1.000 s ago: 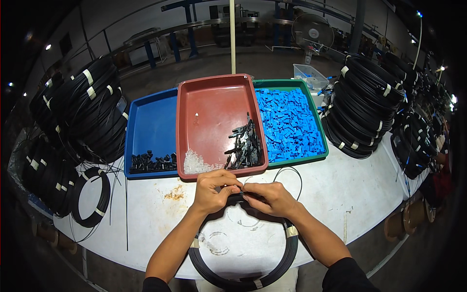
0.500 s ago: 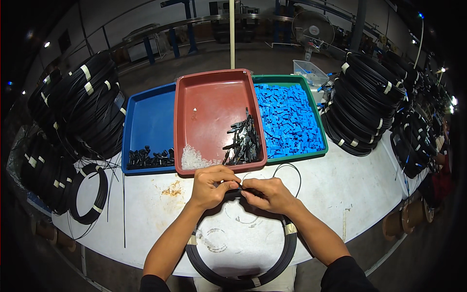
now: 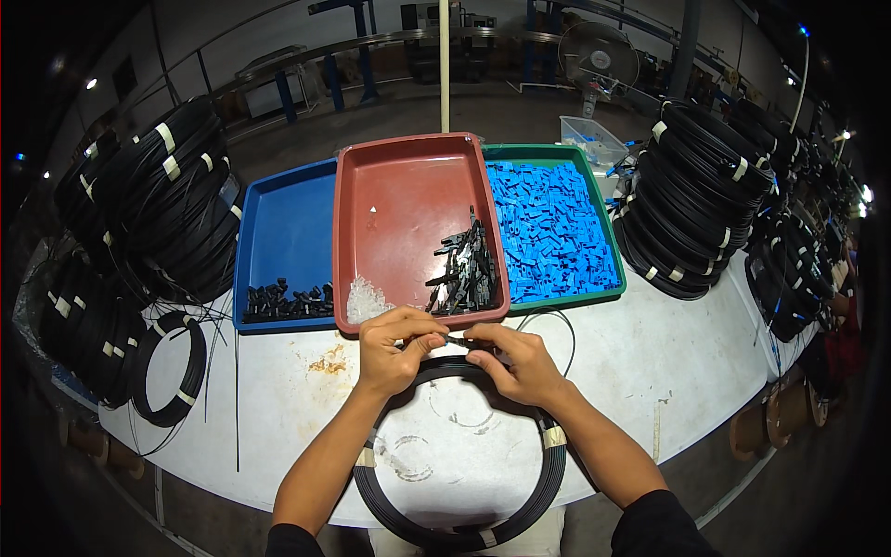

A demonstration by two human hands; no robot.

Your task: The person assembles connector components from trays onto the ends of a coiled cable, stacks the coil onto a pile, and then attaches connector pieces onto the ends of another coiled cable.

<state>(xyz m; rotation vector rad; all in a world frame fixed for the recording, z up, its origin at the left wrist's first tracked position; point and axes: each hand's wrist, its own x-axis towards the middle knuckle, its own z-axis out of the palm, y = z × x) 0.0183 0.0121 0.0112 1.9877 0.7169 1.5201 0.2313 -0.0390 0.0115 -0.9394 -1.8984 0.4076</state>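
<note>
The white table [image 3: 613, 381] carries a blue tray [image 3: 290, 223], red tray [image 3: 408, 209], green tray [image 3: 568, 302] and black coils [image 3: 685, 204].

A: What rises at the far side of the white table [image 3: 631, 371]?
B: A pale upright pole [image 3: 445, 79]. Behind it a long grey rail [image 3: 394, 38] crosses, with blue posts [image 3: 331, 76] on both sides of the pole.
A: And the wall [image 3: 223, 46]?
B: Pale grey left of the pole, with a dark rectangle [image 3: 124, 85] too dim to identify.
A: Right of the pole?
B: A round caged fan [image 3: 599, 60], then a thick dark column [image 3: 689, 51].
A: The floor [image 3: 390, 116]?
B: Grey and dim, stretching behind the pole.
A: Any light?
B: Small bright lamps [image 3: 867, 193], well apart from the pole on either side.
</note>
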